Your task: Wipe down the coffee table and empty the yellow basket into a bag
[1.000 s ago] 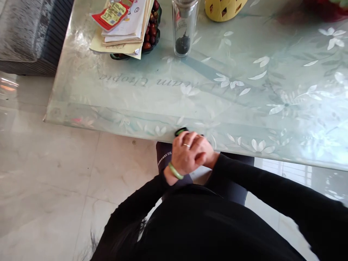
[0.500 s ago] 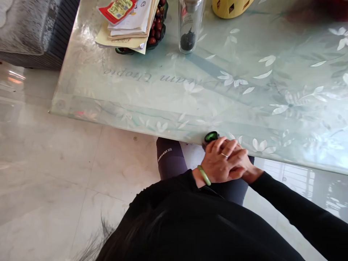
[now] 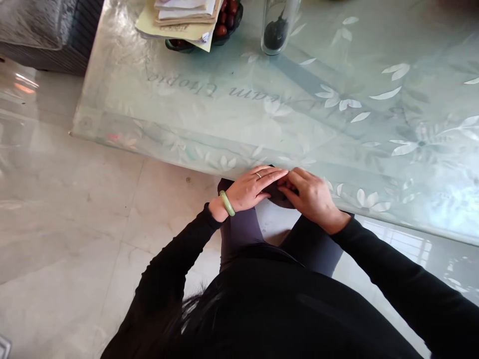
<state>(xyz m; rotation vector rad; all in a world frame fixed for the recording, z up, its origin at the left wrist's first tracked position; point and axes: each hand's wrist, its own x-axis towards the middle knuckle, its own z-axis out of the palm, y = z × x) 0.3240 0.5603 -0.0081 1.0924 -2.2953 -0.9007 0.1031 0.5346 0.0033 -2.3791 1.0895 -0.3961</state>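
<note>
My left hand (image 3: 250, 190), with a ring and a green bangle (image 3: 226, 203), lies at the near edge of the glass table (image 3: 209, 119). Its fingers are straight, pressed together and laid over a small dark object (image 3: 280, 193). My right hand (image 3: 313, 197) meets it from the right, fingers curled onto the same object. Most of that object is hidden between the two hands, above my knees in dark leggings.
At the table's far side stand a glass jar (image 3: 276, 26) with something dark at its bottom, a bowl of red fruit (image 3: 227, 19) and a stack of papers (image 3: 179, 22) on it. A grey sofa (image 3: 33, 25) is at the far left. Pale glossy floor tiles (image 3: 75, 214) lie to the left.
The view has tilted down and moved closer. My hands were clasped one over the other; now they lie side by side on the dark object. Its green part no longer shows.
</note>
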